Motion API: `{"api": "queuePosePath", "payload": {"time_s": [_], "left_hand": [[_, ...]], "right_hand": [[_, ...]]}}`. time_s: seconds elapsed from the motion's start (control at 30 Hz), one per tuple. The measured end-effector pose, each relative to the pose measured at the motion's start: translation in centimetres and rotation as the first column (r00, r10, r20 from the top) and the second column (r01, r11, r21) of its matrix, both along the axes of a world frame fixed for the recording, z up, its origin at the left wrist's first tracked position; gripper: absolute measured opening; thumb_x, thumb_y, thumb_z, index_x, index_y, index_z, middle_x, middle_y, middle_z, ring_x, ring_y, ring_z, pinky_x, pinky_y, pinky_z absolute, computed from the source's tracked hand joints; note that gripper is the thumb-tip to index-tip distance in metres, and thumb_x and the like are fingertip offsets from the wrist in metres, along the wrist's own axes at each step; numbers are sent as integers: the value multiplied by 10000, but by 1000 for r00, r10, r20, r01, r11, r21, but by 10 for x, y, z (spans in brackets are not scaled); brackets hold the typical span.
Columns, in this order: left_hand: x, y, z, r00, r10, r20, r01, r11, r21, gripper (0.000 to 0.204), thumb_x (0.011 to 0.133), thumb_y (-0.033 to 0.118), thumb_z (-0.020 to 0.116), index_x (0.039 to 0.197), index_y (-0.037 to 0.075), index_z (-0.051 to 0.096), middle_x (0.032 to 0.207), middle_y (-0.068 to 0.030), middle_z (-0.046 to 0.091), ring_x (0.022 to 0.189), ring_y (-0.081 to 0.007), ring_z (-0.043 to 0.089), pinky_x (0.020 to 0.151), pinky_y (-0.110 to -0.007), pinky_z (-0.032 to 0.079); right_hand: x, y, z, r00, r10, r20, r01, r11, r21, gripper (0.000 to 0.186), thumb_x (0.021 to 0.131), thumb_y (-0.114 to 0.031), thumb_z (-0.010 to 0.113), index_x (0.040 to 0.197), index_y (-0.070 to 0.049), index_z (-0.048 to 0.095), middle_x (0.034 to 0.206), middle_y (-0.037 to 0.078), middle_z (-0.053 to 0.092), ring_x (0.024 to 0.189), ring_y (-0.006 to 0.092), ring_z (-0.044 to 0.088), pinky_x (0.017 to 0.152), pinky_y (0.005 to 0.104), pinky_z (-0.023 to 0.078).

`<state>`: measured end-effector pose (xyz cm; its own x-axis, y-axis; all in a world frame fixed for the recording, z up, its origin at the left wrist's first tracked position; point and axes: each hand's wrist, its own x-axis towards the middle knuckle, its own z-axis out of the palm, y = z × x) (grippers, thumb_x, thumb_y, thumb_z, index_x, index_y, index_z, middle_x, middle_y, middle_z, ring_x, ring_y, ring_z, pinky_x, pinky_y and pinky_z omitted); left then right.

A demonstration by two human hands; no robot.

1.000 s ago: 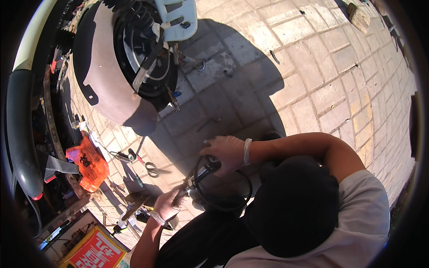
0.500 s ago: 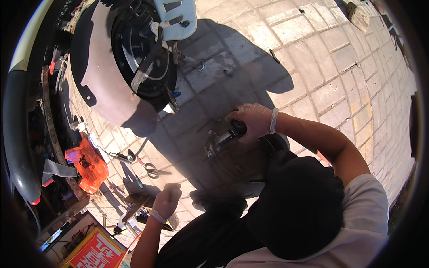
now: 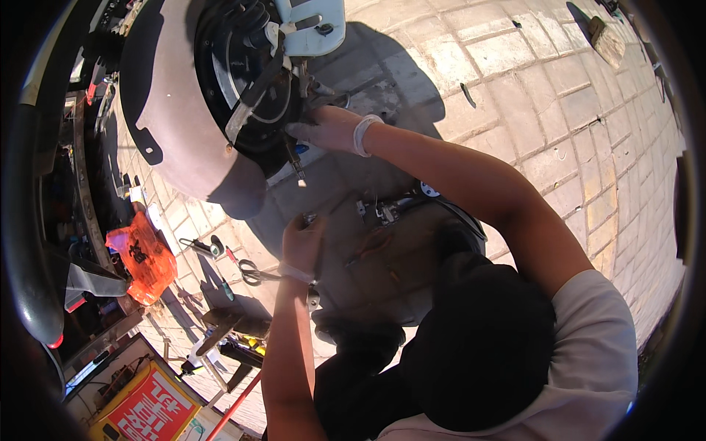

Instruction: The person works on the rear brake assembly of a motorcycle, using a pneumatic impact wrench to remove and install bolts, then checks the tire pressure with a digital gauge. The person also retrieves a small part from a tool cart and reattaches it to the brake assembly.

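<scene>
My right hand (image 3: 329,129), in a thin pale glove, reaches to the metal fittings beside the black wheel (image 3: 254,136) of a vehicle. Its fingers look curled, but shadow hides what they hold. My left hand (image 3: 300,241), gloved as well, is closed over the paving below the wheel. A small metal piece (image 3: 309,218) shows at the top of its fingers. Below the wheel a metal fitting with a pale tip (image 3: 300,175) sticks out. A metal assembly (image 3: 390,212) lies on the shaded ground to the right of my left hand.
A grey curved panel (image 3: 169,95) and a pale blue plate (image 3: 315,26) flank the wheel. Black-handled scissors (image 3: 251,273), a green-tipped tool (image 3: 227,289) and an orange plastic bag (image 3: 144,257) lie at left. A stone block (image 3: 607,45) sits far right.
My right hand has let go of the dark-handled metal assembly and moved up and left to the wheel fittings. My left hand has moved up and slightly right, nearer the wheel.
</scene>
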<state>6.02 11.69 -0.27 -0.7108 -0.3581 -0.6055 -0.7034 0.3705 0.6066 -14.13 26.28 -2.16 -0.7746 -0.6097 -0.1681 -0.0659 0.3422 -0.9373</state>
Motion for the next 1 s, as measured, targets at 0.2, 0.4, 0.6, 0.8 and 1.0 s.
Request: {"api": "queuePosePath", "payload": {"time_s": [0.2,0.4,0.6,0.8,1.0], "left_hand": [[-12,18,35,982,171,-83,-153,970,187,226,915,256,647,879,47,567,644,-16,560,509,-107,520,478,-255,410],[-22,42,53,985,24,-169,-28,999,-26,231,910,231,624,915,1,600,697,-63,604,615,-139,570,584,-278,447],[0,68,52,928,-353,-116,183,707,-683,283,829,190,690,1015,-9,613,992,-152,596,920,-284,575,785,-378,472],[13,58,91,934,-358,18,310,780,-544,662,734,233,767,1289,17,478,1211,-214,519,1115,-376,495,933,-433,427],[132,-22,300,533,-450,716,834,421,-356,1096,640,518,795,1482,79,249,1471,-226,298,1339,-444,278,1077,-551,237]], "right_hand": [[31,-44,-14,752,49,657,150,958,-244,516,957,-491,488,872,4,607,770,87,646,717,165,622,683,301,471],[66,-6,-2,880,-174,441,237,967,-91,584,934,-547,516,1106,7,585,873,77,645,755,157,591,745,297,476],[151,22,6,220,397,891,486,748,-453,473,953,-384,571,1258,-24,540,1087,65,611,942,150,598,815,334,502],[169,11,5,224,342,913,453,793,-408,345,978,-343,536,1109,-25,563,985,89,614,875,198,618,838,379,518],[159,18,-2,-105,305,947,737,663,-132,302,999,-302,484,958,-8,542,880,147,584,826,275,611,763,418,518]]}}
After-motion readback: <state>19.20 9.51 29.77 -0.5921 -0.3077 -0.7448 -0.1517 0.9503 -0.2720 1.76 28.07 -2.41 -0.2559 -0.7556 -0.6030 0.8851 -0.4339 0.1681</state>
